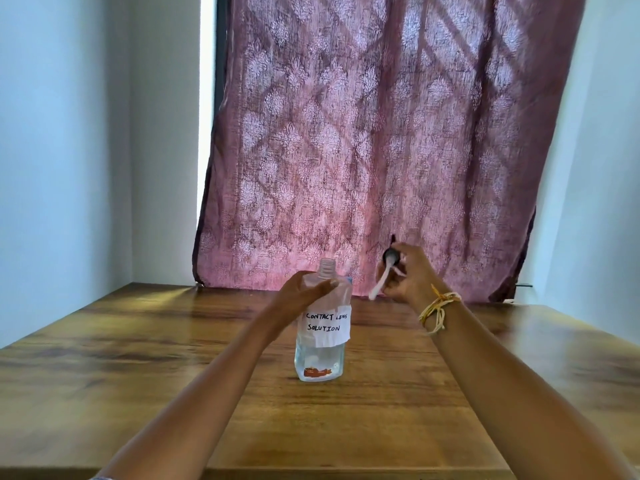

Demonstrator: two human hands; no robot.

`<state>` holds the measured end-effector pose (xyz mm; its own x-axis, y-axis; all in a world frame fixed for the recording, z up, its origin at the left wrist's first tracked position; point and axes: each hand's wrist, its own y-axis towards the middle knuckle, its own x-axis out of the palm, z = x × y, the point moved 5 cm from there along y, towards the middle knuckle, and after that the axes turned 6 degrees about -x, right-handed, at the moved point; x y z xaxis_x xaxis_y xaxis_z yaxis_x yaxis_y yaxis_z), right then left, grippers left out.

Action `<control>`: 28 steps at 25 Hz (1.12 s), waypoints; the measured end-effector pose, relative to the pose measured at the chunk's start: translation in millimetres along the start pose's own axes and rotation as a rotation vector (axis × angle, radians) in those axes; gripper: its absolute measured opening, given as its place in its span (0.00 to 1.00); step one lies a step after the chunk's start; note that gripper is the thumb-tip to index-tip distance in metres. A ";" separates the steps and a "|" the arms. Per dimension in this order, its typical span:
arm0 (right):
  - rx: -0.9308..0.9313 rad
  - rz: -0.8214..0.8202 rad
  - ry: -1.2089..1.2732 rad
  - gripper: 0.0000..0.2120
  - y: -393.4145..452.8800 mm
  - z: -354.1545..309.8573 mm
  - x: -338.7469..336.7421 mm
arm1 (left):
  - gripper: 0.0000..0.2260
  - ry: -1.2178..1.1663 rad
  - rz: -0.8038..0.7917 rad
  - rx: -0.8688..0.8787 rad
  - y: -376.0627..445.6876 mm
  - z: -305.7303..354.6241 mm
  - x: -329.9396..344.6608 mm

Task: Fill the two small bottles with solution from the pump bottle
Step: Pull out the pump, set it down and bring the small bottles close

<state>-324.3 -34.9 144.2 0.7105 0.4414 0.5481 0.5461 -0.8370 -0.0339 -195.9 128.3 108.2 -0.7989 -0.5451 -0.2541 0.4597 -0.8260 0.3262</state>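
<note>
A clear plastic bottle (320,358) with a paper label reading "CONTACT LENS SOLUTION" stands upright in the middle of the wooden table (138,358). Its threaded neck is uncovered and a little liquid sits in the bottom. My left hand (301,296) grips the bottle's shoulder. My right hand (408,275) is raised to the right of the bottle and holds the removed black pump head (390,255), whose white dip tube (379,284) hangs down to the left. No small bottle is clearly in view; a small blue bit shows behind the bottle's shoulder.
A pink patterned curtain (381,150) hangs behind the table's far edge. Pale walls stand on both sides. A yellow thread band (438,306) is tied round my right wrist.
</note>
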 end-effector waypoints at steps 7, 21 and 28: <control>0.010 -0.151 -0.718 0.11 15.3 82.3 -49.3 | 0.48 -0.011 -0.040 -0.169 -26.9 -73.4 2.0; -0.316 -0.173 -1.166 0.16 17.5 91.2 -69.1 | 0.39 0.308 0.021 -0.232 -44.3 -97.2 1.8; -0.288 -0.178 -1.382 0.16 -6.7 82.4 -89.2 | 0.34 0.369 0.083 -0.213 -46.8 -90.9 6.1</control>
<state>-354.8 -42.0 26.7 0.5892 0.3620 -0.7223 0.6842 -0.6991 0.2078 -187.1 150.6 8.6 -0.5816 -0.5942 -0.5556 0.6175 -0.7671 0.1741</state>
